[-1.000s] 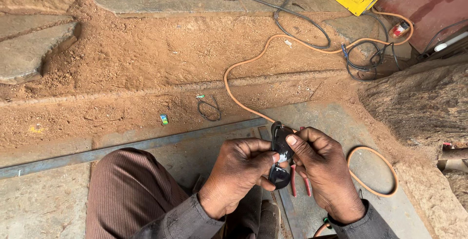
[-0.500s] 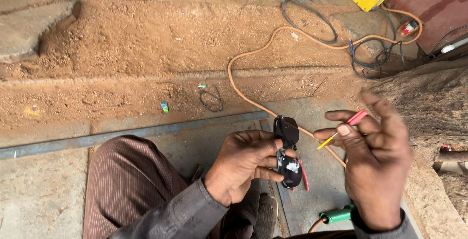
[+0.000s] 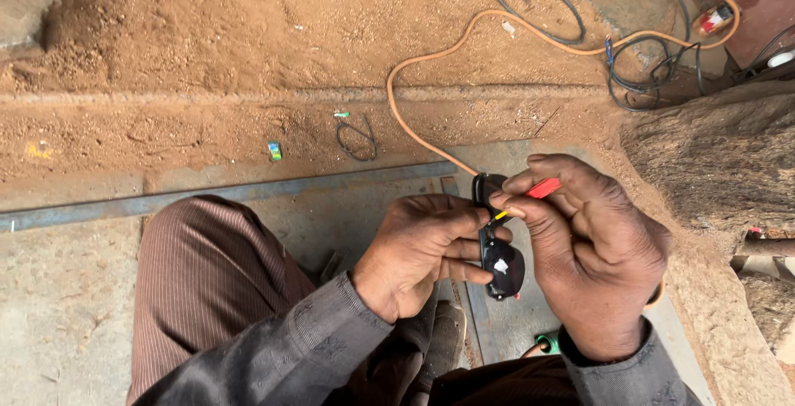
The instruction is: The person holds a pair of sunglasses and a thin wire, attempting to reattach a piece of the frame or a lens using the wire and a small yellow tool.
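Left hand [image 3: 418,248] grips the upright black plug [image 3: 499,257]; right hand [image 3: 592,248] pinches a red-handled screwdriver [image 3: 530,195], tip angled down-left onto it.

Two hands [image 3: 418,248], one black plug [image 3: 499,261], one red screwdriver [image 3: 542,189], one orange cable [image 3: 431,137].
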A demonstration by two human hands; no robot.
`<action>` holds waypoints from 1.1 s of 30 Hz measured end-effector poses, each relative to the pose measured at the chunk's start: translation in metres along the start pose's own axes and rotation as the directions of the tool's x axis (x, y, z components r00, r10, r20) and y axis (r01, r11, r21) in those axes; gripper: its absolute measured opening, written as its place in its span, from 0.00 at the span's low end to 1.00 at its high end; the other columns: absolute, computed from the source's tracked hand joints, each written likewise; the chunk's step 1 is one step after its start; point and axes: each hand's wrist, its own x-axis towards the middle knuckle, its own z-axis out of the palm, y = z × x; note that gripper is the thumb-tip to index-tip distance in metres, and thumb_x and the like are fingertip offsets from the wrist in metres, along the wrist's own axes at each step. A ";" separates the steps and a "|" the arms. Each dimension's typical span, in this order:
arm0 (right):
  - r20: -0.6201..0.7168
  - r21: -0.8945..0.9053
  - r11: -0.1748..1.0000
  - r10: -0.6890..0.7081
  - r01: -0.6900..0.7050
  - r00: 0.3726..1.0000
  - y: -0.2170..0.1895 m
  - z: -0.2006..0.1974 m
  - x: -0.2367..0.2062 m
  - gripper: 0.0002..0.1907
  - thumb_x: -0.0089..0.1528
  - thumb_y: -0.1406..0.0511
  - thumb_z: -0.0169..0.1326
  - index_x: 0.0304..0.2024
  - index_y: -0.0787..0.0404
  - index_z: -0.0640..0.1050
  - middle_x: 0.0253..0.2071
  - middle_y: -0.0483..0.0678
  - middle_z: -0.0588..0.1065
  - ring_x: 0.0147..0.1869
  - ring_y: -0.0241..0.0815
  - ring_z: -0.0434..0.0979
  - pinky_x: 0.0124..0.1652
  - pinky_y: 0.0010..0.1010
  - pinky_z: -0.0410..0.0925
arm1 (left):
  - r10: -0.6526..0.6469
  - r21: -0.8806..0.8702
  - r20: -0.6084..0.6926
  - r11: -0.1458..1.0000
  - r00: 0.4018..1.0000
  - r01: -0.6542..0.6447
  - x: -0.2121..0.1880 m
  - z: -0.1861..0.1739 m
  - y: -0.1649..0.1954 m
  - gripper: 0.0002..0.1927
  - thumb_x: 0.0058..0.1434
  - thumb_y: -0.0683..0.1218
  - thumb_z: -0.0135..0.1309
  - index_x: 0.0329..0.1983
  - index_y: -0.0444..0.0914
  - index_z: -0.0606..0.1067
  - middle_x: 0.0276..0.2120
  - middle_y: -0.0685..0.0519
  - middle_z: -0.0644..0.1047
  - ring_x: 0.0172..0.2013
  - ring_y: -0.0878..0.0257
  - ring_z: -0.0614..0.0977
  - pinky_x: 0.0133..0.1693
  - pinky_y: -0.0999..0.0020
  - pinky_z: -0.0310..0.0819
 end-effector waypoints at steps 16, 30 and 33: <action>0.084 -0.108 0.992 -0.058 0.067 0.995 -0.009 -0.001 0.001 0.15 0.70 0.79 0.57 0.58 0.73 0.72 0.44 0.56 0.79 0.49 0.42 0.84 0.52 0.31 0.80 | 0.075 0.018 -0.001 0.997 0.997 -0.075 -0.005 0.001 -0.002 0.12 0.63 0.43 0.58 0.44 0.28 0.79 0.36 0.40 0.84 0.32 0.56 0.87 0.31 0.61 0.87; 0.191 -0.178 0.979 -0.066 0.100 0.979 -0.014 0.002 0.006 0.11 0.69 0.78 0.56 0.54 0.73 0.76 0.43 0.55 0.80 0.48 0.42 0.84 0.50 0.30 0.79 | 0.145 0.005 0.054 0.989 0.988 -0.146 -0.002 -0.003 -0.009 0.14 0.62 0.44 0.60 0.42 0.25 0.79 0.35 0.41 0.84 0.32 0.56 0.88 0.33 0.61 0.88; 0.156 -0.190 0.977 -0.067 0.097 0.985 -0.017 0.000 0.007 0.09 0.69 0.78 0.55 0.52 0.72 0.75 0.43 0.54 0.80 0.49 0.42 0.84 0.52 0.32 0.79 | 0.095 0.006 0.020 0.995 0.995 -0.095 -0.001 -0.003 -0.007 0.14 0.62 0.44 0.61 0.42 0.26 0.78 0.35 0.41 0.83 0.31 0.57 0.87 0.32 0.62 0.87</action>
